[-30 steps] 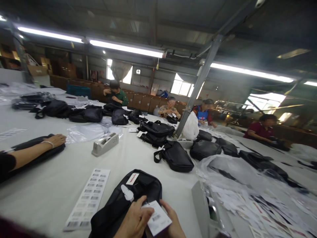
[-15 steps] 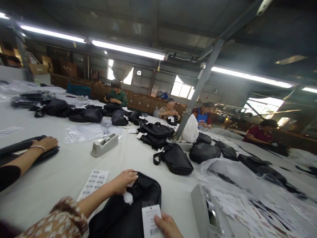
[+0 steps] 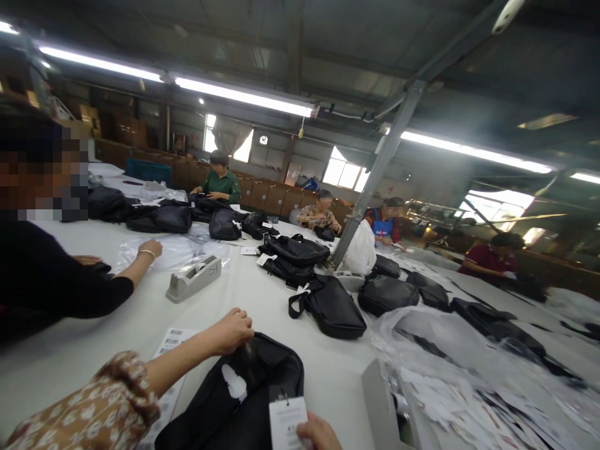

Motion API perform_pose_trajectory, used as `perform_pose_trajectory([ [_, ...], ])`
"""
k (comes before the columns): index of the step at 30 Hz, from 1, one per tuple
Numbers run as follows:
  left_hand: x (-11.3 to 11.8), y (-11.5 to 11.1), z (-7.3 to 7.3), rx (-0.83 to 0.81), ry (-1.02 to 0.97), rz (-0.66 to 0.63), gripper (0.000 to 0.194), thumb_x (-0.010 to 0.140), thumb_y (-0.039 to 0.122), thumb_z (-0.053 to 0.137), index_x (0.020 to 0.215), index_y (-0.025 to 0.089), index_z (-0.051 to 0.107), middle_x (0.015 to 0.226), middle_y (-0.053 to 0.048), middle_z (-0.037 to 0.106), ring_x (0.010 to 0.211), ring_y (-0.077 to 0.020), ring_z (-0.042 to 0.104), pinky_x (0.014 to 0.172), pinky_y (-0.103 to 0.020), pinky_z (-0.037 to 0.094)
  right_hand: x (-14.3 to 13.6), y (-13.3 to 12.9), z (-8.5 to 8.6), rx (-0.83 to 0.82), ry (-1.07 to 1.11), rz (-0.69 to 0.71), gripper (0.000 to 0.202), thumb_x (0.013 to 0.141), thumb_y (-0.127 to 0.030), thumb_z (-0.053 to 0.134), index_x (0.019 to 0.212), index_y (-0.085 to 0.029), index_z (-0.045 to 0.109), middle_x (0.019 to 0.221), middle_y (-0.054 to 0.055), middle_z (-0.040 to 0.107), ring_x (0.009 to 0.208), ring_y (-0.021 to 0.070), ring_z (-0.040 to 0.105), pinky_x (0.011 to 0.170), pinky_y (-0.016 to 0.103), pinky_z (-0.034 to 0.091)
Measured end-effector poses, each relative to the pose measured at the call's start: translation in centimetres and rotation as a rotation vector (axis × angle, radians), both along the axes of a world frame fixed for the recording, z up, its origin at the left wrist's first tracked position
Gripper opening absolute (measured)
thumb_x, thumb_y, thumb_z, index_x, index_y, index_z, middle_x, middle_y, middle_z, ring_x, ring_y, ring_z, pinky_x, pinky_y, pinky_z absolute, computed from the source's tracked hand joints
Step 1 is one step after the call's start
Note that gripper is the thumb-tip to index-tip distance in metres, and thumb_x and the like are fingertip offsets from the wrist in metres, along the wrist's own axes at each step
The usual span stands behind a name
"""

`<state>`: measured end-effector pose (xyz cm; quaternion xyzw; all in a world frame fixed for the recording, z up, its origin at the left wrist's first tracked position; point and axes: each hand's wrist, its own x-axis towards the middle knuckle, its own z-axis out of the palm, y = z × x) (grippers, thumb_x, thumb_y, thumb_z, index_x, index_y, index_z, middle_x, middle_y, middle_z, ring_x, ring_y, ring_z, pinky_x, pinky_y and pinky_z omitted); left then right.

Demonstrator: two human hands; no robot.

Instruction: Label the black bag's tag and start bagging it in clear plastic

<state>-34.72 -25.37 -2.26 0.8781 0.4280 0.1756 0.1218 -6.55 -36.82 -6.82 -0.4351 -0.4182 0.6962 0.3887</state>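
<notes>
Bag [image 3: 253,400] gripped atop by left hand [image 3: 233,331], right hand [image 3: 319,432] pinching tag [image 3: 287,422].

Lay on table [image 3: 117,331]: bag [image 3: 253,394] nearest, label sheet [image 3: 171,340] at its left, tape dispenser [image 3: 193,279] behind, tray [image 3: 382,400] at right.

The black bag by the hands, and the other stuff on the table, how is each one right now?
black bag: lying flat, left hand closed on its top edge.
white tag: on the bag, pinched by right hand.
barcode sheet: flat, partly under the left arm.
tape dispenser: standing alone, untouched.
strapped bag: lying flat, untouched.
</notes>
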Motion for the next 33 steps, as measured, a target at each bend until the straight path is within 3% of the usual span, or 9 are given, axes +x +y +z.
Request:
perform_pose_trajectory([
  [3, -1.5, -0.9, 1.7, -0.082, -0.173, 0.131, 0.013, 0.084, 0.029, 0.048, 0.077, 0.021, 0.055, 0.069, -0.003, 0.056, 0.075, -0.0224, 0.055, 0.078, -0.035, 0.038, -2.0, -0.5, 2.8, -0.075, 0.147, -0.11, 0.038, 0.054, -0.031, 0.076, 0.087, -0.012, 0.07, 0.067, 0.005, 0.07, 0.059, 0.0171, 0.062, 0.058, 0.027, 0.048],
  [6, -1.9, -2.7, 2.0, -0.274, -0.35, 0.157, 0.021, 0.08, 0.038, 0.051, 0.071, 0.019, 0.05, 0.064, 0.001, 0.053, 0.062, -0.0161, 0.051, 0.058, -0.025, 0.034, -5.3, -0.3, 3.8, -0.123, 0.299, -0.198, 0.05, 0.051, -0.033, 0.084, 0.094, -0.015, 0.068, 0.071, 0.005, 0.072, 0.06, 0.0191, 0.064, 0.06, 0.031, 0.052],
  [9, -1.0, -5.0, 1.0, -0.522, -0.526, 0.15, 0.027, 0.076, 0.044, 0.053, 0.069, 0.019, 0.048, 0.054, 0.004, 0.048, 0.051, -0.0121, 0.047, 0.047, -0.021, 0.029, -9.0, 0.3, 3.0, -0.084, 0.35, -0.236, 0.056, 0.048, -0.037, 0.087, 0.094, -0.012, 0.067, 0.073, 0.008, 0.073, 0.069, 0.0243, 0.068, 0.066, 0.038, 0.055],
  [12, -0.2, -6.6, 0.0, -0.689, -0.707, 0.163, 0.03, 0.076, 0.047, 0.049, 0.078, 0.018, 0.05, 0.059, 0.004, 0.055, 0.052, -0.0115, 0.051, 0.048, -0.02, 0.033, -11.5, 0.7, 1.6, -0.041, 0.321, -0.242, 0.055, 0.045, -0.041, 0.088, 0.086, -0.01, 0.067, 0.068, 0.009, 0.072, 0.076, 0.0289, 0.069, 0.067, 0.041, 0.056],
  [18, -1.9, -6.4, -0.5, -0.754, -0.956, 0.335, 0.032, 0.065, 0.044, 0.063, 0.076, 0.017, 0.05, 0.058, 0.004, 0.054, 0.054, -0.0107, 0.05, 0.05, -0.02, 0.036, -10.7, 1.0, -0.1, 0.113, 0.171, -0.343, 0.058, 0.05, -0.05, 0.085, 0.089, -0.01, 0.068, 0.073, 0.01, 0.073, 0.07, 0.0267, 0.069, 0.066, 0.039, 0.056],
  [21, -1.9, -6.5, -0.5, -0.872, -1.019, 0.322, 0.033, 0.068, 0.046, 0.057, 0.084, 0.017, 0.054, 0.069, 0.001, 0.059, 0.061, -0.0123, 0.055, 0.058, -0.024, 0.043, -10.4, 1.0, -0.4, 0.184, 0.031, -0.28, 0.056, 0.051, -0.051, 0.084, 0.083, -0.007, 0.069, 0.069, 0.011, 0.073, 0.058, 0.0239, 0.067, 0.06, 0.036, 0.054],
  [23, -1.1, -6.9, -0.7, -0.879, -1.003, 0.315, 0.029, 0.066, 0.041, 0.059, 0.08, 0.016, 0.055, 0.068, 0.0, 0.059, 0.061, -0.0132, 0.055, 0.057, -0.024, 0.041, -11.2, 0.9, -0.5, 0.173, 0.032, -0.234, 0.055, 0.052, -0.051, 0.083, 0.08, -0.007, 0.07, 0.068, 0.011, 0.072, 0.056, 0.0237, 0.066, 0.056, 0.034, 0.053],
  [29, 0.7, -8.5, -1.8, -0.607, -0.966, 0.385, 0.02, 0.07, 0.035, 0.057, 0.074, 0.019, 0.047, 0.065, 0.005, 0.054, 0.063, -0.0118, 0.051, 0.056, -0.022, 0.037, -13.9, 1.2, -1.0, 0.185, 0.194, -0.27, 0.065, 0.054, -0.056, 0.081, 0.096, -0.009, 0.069, 0.077, 0.01, 0.073, 0.069, 0.0267, 0.067, 0.06, 0.036, 0.054],
  [33, -0.4, -7.9, -2.0, -0.612, -1.007, 0.396, 0.024, 0.069, 0.032, 0.058, 0.079, 0.022, 0.038, 0.055, 0.007, 0.056, 0.051, -0.0124, 0.054, 0.046, -0.02, 0.033, -11.8, 1.7, -1.5, 0.215, -0.099, -0.314, 0.065, 0.059, -0.072, 0.068, 0.084, -0.012, 0.069, 0.065, 0.006, 0.067, 0.058, 0.0202, 0.062, 0.045, 0.028, 0.049],
])
